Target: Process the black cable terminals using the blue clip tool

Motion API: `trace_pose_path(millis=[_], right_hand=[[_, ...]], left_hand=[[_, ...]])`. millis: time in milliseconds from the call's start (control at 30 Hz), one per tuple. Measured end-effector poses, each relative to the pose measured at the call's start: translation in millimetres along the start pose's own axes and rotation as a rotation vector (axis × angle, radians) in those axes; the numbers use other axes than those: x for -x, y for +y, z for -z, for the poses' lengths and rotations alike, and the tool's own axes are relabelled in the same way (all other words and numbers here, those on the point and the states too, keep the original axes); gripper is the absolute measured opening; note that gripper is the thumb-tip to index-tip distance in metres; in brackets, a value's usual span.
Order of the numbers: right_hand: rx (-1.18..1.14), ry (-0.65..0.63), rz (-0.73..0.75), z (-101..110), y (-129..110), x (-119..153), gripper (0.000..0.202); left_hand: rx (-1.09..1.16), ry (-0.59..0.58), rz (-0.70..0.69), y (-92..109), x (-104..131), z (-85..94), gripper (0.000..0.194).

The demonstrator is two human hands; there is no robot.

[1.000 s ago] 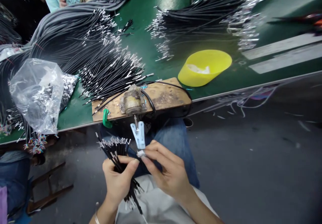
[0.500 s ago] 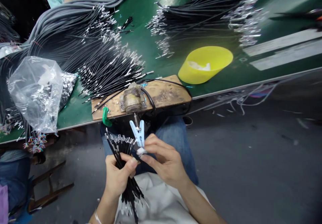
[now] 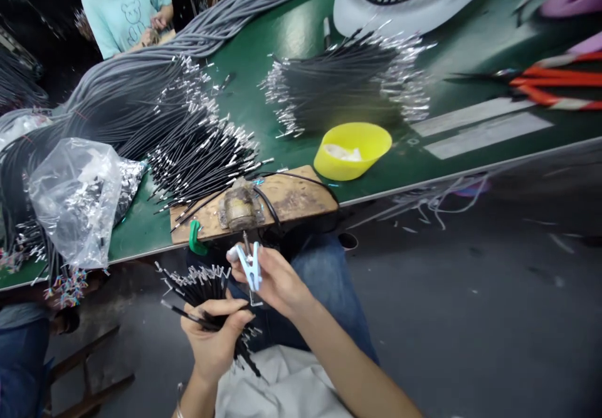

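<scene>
A bundle of short black cables (image 3: 202, 283) with silvery ends is wrapped in my left hand (image 3: 214, 330), over my lap. To its right, my right hand (image 3: 277, 280) is closed around a light blue clothes-peg (image 3: 251, 267), beside the metal shaft of a small motor (image 3: 239, 208). A bit of white material (image 3: 232, 253) shows at its fingertips. The motor is fixed on a wooden board (image 3: 298, 195) at the table's edge, with a green clamp (image 3: 196, 237) to its left.
On the green table (image 3: 291, 36) lie piles of black cables (image 3: 202, 155), a plastic bag (image 3: 78, 198), a yellow bowl (image 3: 352, 151), orange-handled pliers (image 3: 555, 83) and a fan (image 3: 348, 4). A person (image 3: 126, 17) is across the table at the upper left.
My right hand has moved up onto the peg, which now tilts differently. The bundle in my left hand has shifted left and fanned. The view has turned, showing more of the fan and pliers.
</scene>
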State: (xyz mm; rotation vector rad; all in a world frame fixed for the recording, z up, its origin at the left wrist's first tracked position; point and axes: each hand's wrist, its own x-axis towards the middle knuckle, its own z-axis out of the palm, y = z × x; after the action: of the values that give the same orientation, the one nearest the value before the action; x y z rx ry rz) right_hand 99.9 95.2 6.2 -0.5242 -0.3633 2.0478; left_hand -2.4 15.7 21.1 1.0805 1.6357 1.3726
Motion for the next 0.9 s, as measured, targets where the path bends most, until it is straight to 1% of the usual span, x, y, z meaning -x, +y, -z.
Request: trace_pose_path(millis=[100, 167, 233, 267, 333, 433, 533, 600, 633, 700, 733, 767, 800, 833, 867, 900], right_hand=[[-0.011, 0.050, -0.003, -4.4, -1.5, -0.3, 0.036], [-0.012, 0.065, -0.014, -5.2, -2.0, 1.1, 0.037], [-0.025, 0.048, -0.040, -4.0, -1.0, 2.0, 0.038], [-0.036, 0.038, -0.053, -2.5, 0.2, 1.9, 0.039], [-0.049, 0.028, -0.074, 2.7, 3.4, 0.6, 0.040], [-0.020, 0.050, -0.070, 15.9, 8.3, -0.8, 0.042], [0.070, 0.097, -0.009, 31.6, 10.4, 6.7, 0.041], [0.213, 0.166, 0.080, 38.8, 9.9, 18.5, 0.036], [0.324, 0.203, 0.146, 40.3, 9.3, 25.8, 0.033], [0.614, 0.245, 0.345, 38.7, 8.0, 40.3, 0.025], [0.780, 0.231, 0.470, 35.7, 7.7, 46.3, 0.022], [0.940, 0.191, 0.608, 31.7, 7.6, 51.0, 0.018], [1.093, 0.119, 0.717, 27.1, 7.8, 54.3, 0.009], [1.218, 0.062, 0.801, 22.5, 8.4, 56.2, 0.001], [1.302, 0.016, 0.852, 18.4, 9.1, 57.1, 0.004], [1.351, -0.022, 0.869, 15.7, 10.2, 57.6, 0.005]], left_hand=[[0.013, -0.006, 0.014, 0.7, -7.0, -3.8, 0.022], [0.019, -0.098, 0.102, -0.9, -14.1, -2.1, 0.023], [0.016, -0.233, 0.219, -3.3, -21.4, 2.3, 0.023], [0.014, -0.272, 0.256, -4.6, -24.3, 4.7, 0.023], [0.016, -0.294, 0.275, -7.2, -27.6, 8.9, 0.021], [0.033, -0.306, 0.280, -11.7, -26.5, 13.3, 0.018], [0.043, -0.313, 0.270, -17.8, -21.2, 16.8, 0.017], [0.013, -0.309, 0.213, -21.0, -15.5, 17.5, 0.016], [-0.015, -0.292, 0.166, -21.6, -11.9, 16.8, 0.015], [-0.083, -0.223, 0.062, -20.3, -3.4, 12.7, 0.016], [-0.102, -0.196, 0.034, -18.6, 0.9, 9.2, 0.018], [-0.111, -0.185, 0.015, -16.8, 4.9, 5.2, 0.019], [-0.113, -0.212, -0.008, -15.3, 8.4, 0.8, 0.019], [-0.101, -0.253, -0.044, -14.6, 11.5, -3.4, 0.020], [-0.089, -0.266, -0.060, -15.0, 14.1, -7.3, 0.021], [-0.082, -0.274, -0.054, -16.5, 16.6, -10.6, 0.021]])
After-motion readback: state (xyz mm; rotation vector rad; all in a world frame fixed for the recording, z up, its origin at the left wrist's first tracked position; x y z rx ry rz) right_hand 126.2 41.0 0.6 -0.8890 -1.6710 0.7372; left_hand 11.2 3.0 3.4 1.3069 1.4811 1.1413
